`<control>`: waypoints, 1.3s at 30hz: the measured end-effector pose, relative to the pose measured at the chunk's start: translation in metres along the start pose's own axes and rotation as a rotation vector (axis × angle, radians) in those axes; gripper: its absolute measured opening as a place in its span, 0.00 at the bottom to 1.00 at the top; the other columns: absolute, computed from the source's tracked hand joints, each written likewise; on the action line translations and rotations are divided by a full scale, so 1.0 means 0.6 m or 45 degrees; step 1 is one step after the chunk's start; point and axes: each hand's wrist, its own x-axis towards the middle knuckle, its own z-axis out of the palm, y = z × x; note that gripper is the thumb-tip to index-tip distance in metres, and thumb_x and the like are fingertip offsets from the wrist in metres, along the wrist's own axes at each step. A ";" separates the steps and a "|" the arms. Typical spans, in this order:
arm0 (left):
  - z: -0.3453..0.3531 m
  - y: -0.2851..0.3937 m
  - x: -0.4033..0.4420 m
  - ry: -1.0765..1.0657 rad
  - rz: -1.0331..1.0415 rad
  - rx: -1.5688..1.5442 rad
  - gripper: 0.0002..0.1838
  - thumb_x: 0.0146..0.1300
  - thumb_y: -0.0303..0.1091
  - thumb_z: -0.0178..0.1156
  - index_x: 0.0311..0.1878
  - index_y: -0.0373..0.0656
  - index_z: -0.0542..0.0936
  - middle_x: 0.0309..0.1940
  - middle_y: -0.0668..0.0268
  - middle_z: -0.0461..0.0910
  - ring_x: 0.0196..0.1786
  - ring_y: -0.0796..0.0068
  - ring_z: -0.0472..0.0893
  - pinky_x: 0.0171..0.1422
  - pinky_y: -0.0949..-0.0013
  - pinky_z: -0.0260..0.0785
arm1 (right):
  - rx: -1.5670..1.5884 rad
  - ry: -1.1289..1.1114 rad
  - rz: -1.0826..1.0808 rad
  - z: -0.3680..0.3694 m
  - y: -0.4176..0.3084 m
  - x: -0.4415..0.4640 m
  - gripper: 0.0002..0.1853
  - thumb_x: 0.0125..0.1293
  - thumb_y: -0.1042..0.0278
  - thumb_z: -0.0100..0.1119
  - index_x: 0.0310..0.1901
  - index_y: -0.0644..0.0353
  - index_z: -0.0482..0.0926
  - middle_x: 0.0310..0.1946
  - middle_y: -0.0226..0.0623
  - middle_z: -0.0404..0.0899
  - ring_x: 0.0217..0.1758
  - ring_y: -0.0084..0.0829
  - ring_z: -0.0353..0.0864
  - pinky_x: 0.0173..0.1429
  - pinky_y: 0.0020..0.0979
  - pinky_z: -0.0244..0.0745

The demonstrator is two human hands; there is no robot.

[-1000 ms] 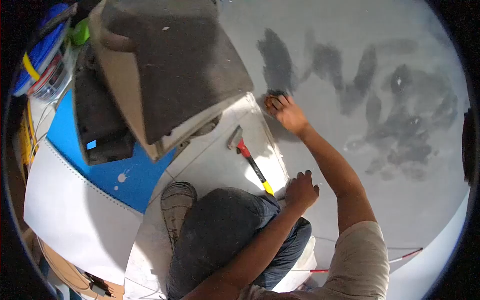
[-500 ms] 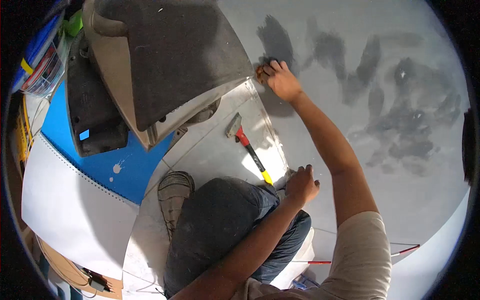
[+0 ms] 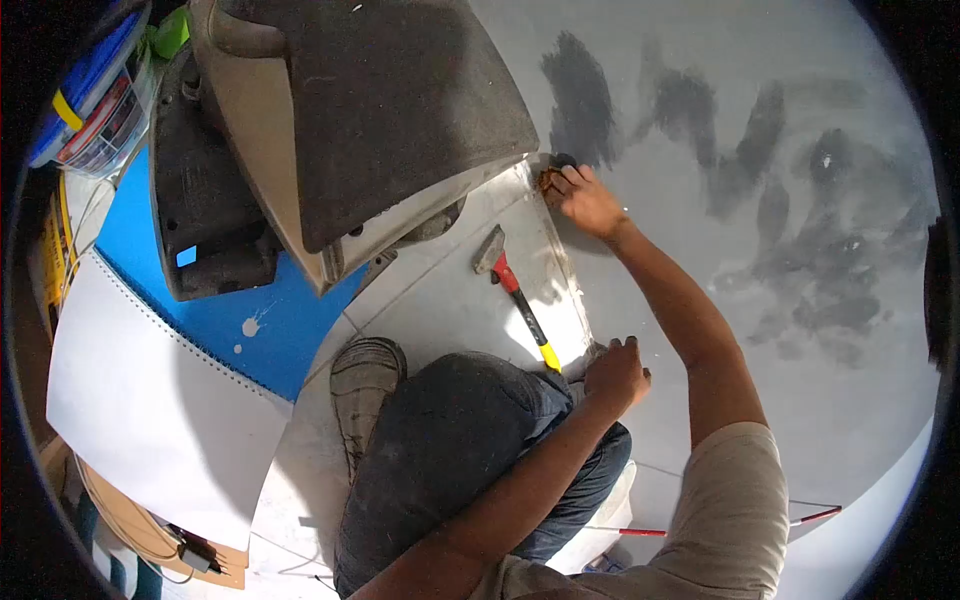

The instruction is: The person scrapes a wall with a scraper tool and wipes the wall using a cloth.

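Observation:
My right hand (image 3: 592, 204) is closed around a small brown, sponge-like piece (image 3: 547, 181). It presses this against the grey wall panel (image 3: 660, 260), just below a dark smeared patch (image 3: 580, 100) and close to the panel's lower edge. Near my bent knee, my left hand (image 3: 618, 378) rests beside the panel with curled fingers; whatever may be inside them is hidden. A scraper (image 3: 517, 300) with a red, black and yellow handle lies on the tiled floor, its yellow end close to my left hand.
A dark plastic-backed chair (image 3: 400, 110) stands at upper left, its corner near my right hand. Below it lie a blue sheet (image 3: 130, 220) and a white spiral-bound pad (image 3: 150, 380). A clear container (image 3: 105, 125) sits at far left. More dark smears (image 3: 820, 280) mark the panel.
My right hand has slid down the panel with the brown piece, away from the dark patch. My left hand stays near the knee. The whole view has shifted slightly.

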 end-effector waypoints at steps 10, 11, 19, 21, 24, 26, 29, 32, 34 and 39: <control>0.004 -0.007 0.013 0.121 0.070 -0.041 0.28 0.65 0.47 0.68 0.61 0.39 0.74 0.49 0.45 0.80 0.51 0.43 0.84 0.57 0.47 0.79 | -0.119 -0.009 0.134 -0.028 0.023 -0.003 0.19 0.66 0.64 0.58 0.57 0.51 0.86 0.59 0.27 0.81 0.65 0.35 0.69 0.66 0.39 0.65; 0.013 -0.007 0.014 0.166 0.113 -0.034 0.28 0.65 0.46 0.68 0.61 0.39 0.73 0.49 0.45 0.80 0.51 0.44 0.84 0.57 0.47 0.79 | -0.020 0.011 0.099 -0.025 0.026 -0.021 0.19 0.66 0.65 0.58 0.57 0.51 0.86 0.58 0.26 0.82 0.65 0.34 0.70 0.66 0.39 0.65; 0.003 -0.009 0.007 0.070 0.038 0.040 0.27 0.64 0.46 0.68 0.60 0.40 0.74 0.47 0.48 0.81 0.49 0.48 0.86 0.55 0.50 0.80 | -0.153 -0.075 0.236 -0.032 0.016 0.016 0.14 0.67 0.65 0.56 0.49 0.48 0.89 0.58 0.27 0.81 0.63 0.35 0.70 0.62 0.37 0.65; 0.006 -0.006 0.016 0.200 0.111 -0.003 0.27 0.64 0.46 0.68 0.59 0.39 0.74 0.47 0.47 0.81 0.47 0.47 0.86 0.55 0.50 0.80 | -0.116 -0.035 0.170 -0.026 0.024 0.011 0.15 0.68 0.66 0.56 0.53 0.47 0.87 0.57 0.27 0.81 0.62 0.35 0.70 0.62 0.37 0.64; 0.026 -0.014 0.010 0.150 0.149 -0.044 0.27 0.64 0.46 0.67 0.59 0.39 0.74 0.45 0.47 0.82 0.47 0.46 0.86 0.54 0.48 0.80 | -0.144 -0.140 0.263 -0.042 0.013 0.007 0.18 0.69 0.66 0.57 0.59 0.46 0.84 0.56 0.27 0.81 0.62 0.34 0.70 0.61 0.38 0.64; 0.022 -0.023 0.005 0.113 0.093 -0.064 0.27 0.64 0.47 0.67 0.59 0.39 0.75 0.45 0.46 0.82 0.48 0.45 0.86 0.55 0.48 0.80 | -0.136 -0.132 0.345 -0.038 -0.010 0.009 0.21 0.67 0.67 0.58 0.61 0.47 0.83 0.58 0.28 0.81 0.63 0.35 0.70 0.62 0.38 0.64; 0.014 -0.012 0.016 0.146 0.082 0.008 0.25 0.65 0.46 0.64 0.58 0.40 0.76 0.46 0.45 0.82 0.48 0.43 0.86 0.56 0.47 0.80 | -0.096 -0.203 0.267 -0.024 -0.001 -0.004 0.19 0.69 0.65 0.56 0.60 0.53 0.84 0.58 0.31 0.82 0.63 0.34 0.71 0.64 0.38 0.64; 0.023 -0.020 0.015 0.184 0.181 -0.107 0.24 0.66 0.46 0.63 0.59 0.40 0.75 0.45 0.44 0.82 0.48 0.43 0.86 0.56 0.47 0.80 | -0.062 -0.142 0.338 -0.043 0.012 0.035 0.18 0.68 0.66 0.55 0.57 0.51 0.86 0.57 0.34 0.83 0.63 0.37 0.72 0.64 0.41 0.63; 0.035 -0.028 0.007 0.141 0.159 -0.066 0.24 0.66 0.46 0.63 0.59 0.39 0.75 0.44 0.44 0.82 0.48 0.42 0.86 0.55 0.47 0.80 | -0.044 -0.233 0.392 -0.050 -0.004 0.038 0.18 0.68 0.66 0.55 0.57 0.51 0.86 0.56 0.34 0.83 0.63 0.37 0.72 0.65 0.42 0.63; 0.004 -0.014 0.014 0.126 0.092 -0.017 0.24 0.66 0.44 0.63 0.59 0.39 0.75 0.47 0.44 0.83 0.50 0.42 0.86 0.57 0.45 0.79 | -0.012 -0.124 0.327 -0.002 -0.036 -0.060 0.20 0.68 0.66 0.57 0.60 0.44 0.84 0.57 0.30 0.81 0.64 0.35 0.70 0.64 0.43 0.64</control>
